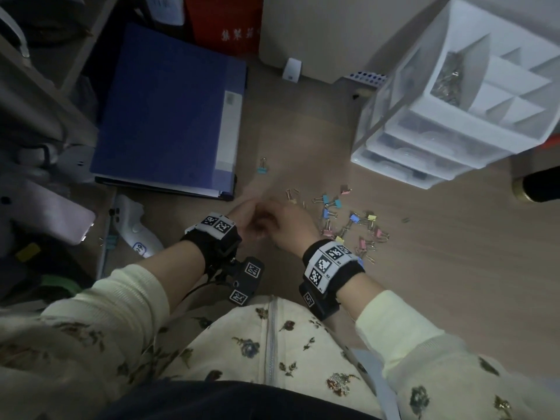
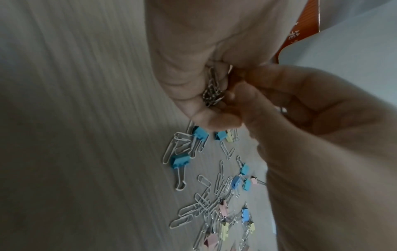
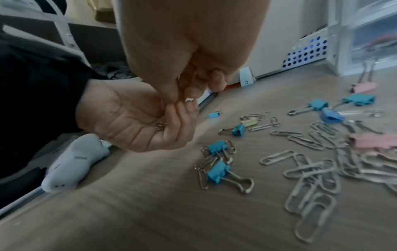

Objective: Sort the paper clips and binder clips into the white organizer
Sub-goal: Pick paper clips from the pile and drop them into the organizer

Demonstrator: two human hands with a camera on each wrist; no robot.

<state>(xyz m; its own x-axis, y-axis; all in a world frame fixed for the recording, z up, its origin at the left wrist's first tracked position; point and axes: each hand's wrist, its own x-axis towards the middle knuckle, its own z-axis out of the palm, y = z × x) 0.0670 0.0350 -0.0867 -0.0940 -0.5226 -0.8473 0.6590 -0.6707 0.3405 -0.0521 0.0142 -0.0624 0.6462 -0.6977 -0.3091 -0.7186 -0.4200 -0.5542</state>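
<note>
- Above the wood-grain tabletop (image 3: 150,212), your left hand (image 3: 128,118) cups silver wire paper clips (image 2: 211,90); your right hand (image 2: 300,105) fingers (image 3: 191,91) pinch into it;
- pastel binder clips (image 1: 348,222) lie scattered nearby; the white compartmented organizer (image 1: 454,116) stands well apart

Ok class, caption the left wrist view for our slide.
Left hand cups gathered paper clips above loose clips.

In the head view, both hands (image 1: 263,225) are motion-blurred; their contents cannot be resolved. In the left wrist view, the bunch of paper clips (image 2: 211,88) is largely covered by curled fingers (image 2: 182,81); the count cannot be told. The white organizer (image 1: 485,95) is cut off by the right edge. Drawer contents beneath are indistinct. The red packaging (image 1: 225,22) lettering is too blurred to read.
</note>
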